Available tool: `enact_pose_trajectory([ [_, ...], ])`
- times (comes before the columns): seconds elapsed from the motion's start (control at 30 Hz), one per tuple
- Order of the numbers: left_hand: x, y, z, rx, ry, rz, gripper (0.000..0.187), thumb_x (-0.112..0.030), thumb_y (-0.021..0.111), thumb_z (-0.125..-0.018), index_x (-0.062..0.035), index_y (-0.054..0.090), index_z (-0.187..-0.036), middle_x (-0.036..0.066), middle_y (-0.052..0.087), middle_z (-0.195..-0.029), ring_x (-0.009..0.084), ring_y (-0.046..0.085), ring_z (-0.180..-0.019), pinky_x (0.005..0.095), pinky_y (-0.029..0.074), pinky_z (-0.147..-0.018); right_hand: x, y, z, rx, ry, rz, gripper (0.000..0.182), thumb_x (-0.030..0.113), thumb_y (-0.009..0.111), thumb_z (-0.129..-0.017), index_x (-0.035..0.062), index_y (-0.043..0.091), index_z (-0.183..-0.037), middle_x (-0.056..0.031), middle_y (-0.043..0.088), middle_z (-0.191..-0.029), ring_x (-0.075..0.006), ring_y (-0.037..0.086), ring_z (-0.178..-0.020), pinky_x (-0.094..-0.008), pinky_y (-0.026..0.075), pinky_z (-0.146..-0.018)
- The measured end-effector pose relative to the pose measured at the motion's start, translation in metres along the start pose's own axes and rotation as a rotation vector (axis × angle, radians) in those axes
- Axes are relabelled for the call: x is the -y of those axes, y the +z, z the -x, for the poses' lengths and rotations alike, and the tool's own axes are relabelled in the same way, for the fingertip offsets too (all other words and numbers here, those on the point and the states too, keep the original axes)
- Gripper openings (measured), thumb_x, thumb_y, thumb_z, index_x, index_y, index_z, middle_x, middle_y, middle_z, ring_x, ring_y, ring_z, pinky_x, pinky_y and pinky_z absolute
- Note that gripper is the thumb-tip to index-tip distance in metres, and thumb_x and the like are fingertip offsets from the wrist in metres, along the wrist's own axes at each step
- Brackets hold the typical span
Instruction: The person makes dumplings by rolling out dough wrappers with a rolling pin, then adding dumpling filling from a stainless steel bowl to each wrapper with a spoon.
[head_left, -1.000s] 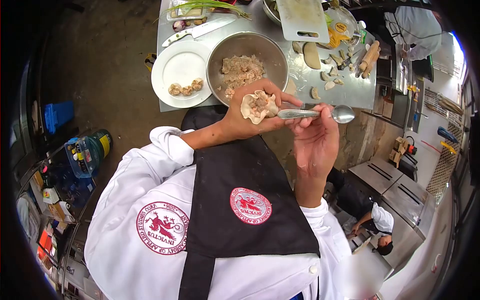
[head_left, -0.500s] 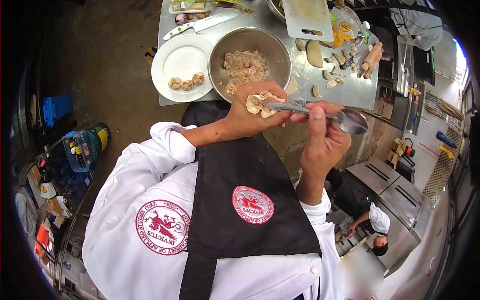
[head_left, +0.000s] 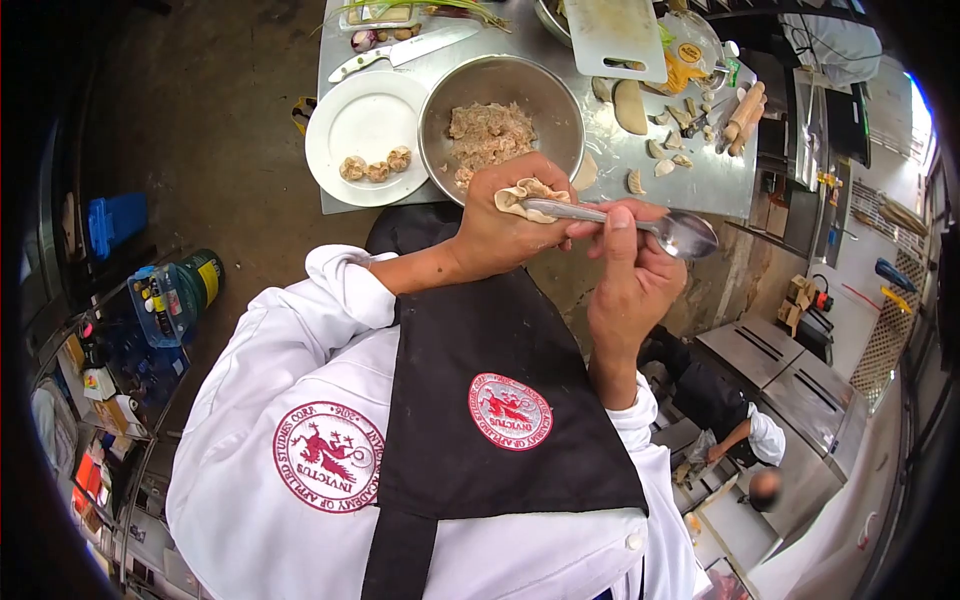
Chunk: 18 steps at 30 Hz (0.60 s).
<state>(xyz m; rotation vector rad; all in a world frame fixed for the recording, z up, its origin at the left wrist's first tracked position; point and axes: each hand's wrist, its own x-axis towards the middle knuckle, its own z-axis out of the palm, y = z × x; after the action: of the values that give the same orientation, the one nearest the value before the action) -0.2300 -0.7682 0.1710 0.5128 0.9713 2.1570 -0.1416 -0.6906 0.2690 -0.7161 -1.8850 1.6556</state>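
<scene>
The left hand (head_left: 500,232) cups a soft, pale dumpling wrapper (head_left: 527,195), its edge gathered in ruffled pleats; the right hand (head_left: 628,275) pinches a polished metal spoon (head_left: 640,222) by the shank, handle end poked into the wrapper, rounded bowl pointing away; the filling is probably inside, though hidden; both hover at the near rim of a steel bowl (head_left: 545,85) of coarse minced filling (head_left: 490,130); beside it a round white plate (head_left: 350,115) bears three knobbly finished dumplings (head_left: 375,165).

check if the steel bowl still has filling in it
Partly full: a mound of minced filling sits in the steel bowl, with bare metal around it.
</scene>
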Motion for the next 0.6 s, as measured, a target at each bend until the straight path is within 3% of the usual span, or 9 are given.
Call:
enact_pose_trajectory([
  [0.2,-0.002,0.006,-0.003,-0.035,-0.026,0.025,0.020,0.000,0.078,-0.089,-0.0029,0.060,-0.098,0.003,0.067,-0.091,0.0069,0.066,-0.072,0.0224,0.055,-0.058,0.004,0.000,0.000,-0.129,-0.095,0.079,0.017,0.014,0.061,-0.105,-0.0031,0.063,-0.105,-0.0128,0.073,-0.090,-0.0134,0.071,-0.076,-0.0214,0.048,-0.064],
  [0.37,-0.003,0.006,-0.003,-0.053,-0.015,0.000,0.020,0.000,0.077,-0.090,-0.0037,0.059,-0.099,0.002,0.065,-0.094,0.0059,0.065,-0.072,0.0224,0.055,-0.057,0.002,0.001,-0.001,-0.114,-0.027,0.128,0.016,0.012,0.060,-0.105,-0.0042,0.063,-0.106,-0.0148,0.073,-0.091,-0.0140,0.071,-0.076,-0.0234,0.051,-0.065],
  [0.53,0.000,0.004,-0.006,-0.014,0.065,-0.039,0.021,-0.001,0.078,-0.090,-0.0047,0.060,-0.099,0.000,0.064,-0.092,0.0052,0.064,-0.074,0.0225,0.055,-0.057,0.011,0.005,-0.006,-0.142,-0.093,0.046,0.015,0.010,0.061,-0.105,-0.0049,0.063,-0.106,-0.0154,0.074,-0.092,-0.0132,0.069,-0.074,-0.0245,0.053,-0.066],
  [0.6,0.002,0.004,-0.007,-0.033,0.054,-0.014,0.023,-0.002,0.080,-0.089,-0.0046,0.060,-0.099,0.001,0.064,-0.093,0.0057,0.065,-0.075,0.0228,0.056,-0.057,0.005,0.008,-0.008,-0.062,-0.036,0.001,0.017,0.011,0.061,-0.105,-0.0052,0.063,-0.107,-0.0163,0.074,-0.094,-0.0133,0.070,-0.075,-0.0238,0.052,-0.065],
])
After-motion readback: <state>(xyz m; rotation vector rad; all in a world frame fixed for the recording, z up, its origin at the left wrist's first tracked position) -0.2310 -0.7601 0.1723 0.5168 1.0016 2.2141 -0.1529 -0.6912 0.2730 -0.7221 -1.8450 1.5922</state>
